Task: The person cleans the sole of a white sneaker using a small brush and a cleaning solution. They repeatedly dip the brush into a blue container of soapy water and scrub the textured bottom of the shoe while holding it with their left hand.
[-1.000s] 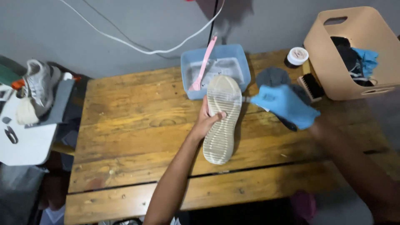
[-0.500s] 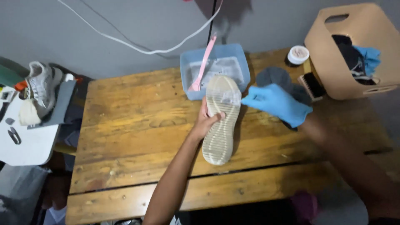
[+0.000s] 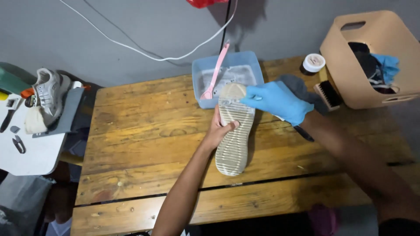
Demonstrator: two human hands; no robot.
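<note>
Pale rubber shoe sole [image 3: 235, 131], ribbed tread upward, one item: our left hand [image 3: 218, 130] holds it by its left edge, the grip closed around the rim with the thumb lying across the tread. The sole lies lengthwise above the wooden tabletop [image 3: 144, 131], toe end away from us.

Blue cloth [image 3: 276, 100], one item: bunched in our right hand [image 3: 286, 105], whose grip is closed on it; the cloth presses on the toe end of the sole, just right of the left grip.

Clear plastic tub [image 3: 227, 72]: directly beyond both grips, at the far tabletop edge, with a pink brush [image 3: 215, 72] leaning in it.

Small round white-lidded jar [image 3: 313, 63] and dark bristle brush [image 3: 328, 93]: right of the right grip, near a tan basket [image 3: 372, 78] of dark items.

Grey sneaker [image 3: 46, 94]: well left of the left grip, off the tabletop, on a side stand.
</note>
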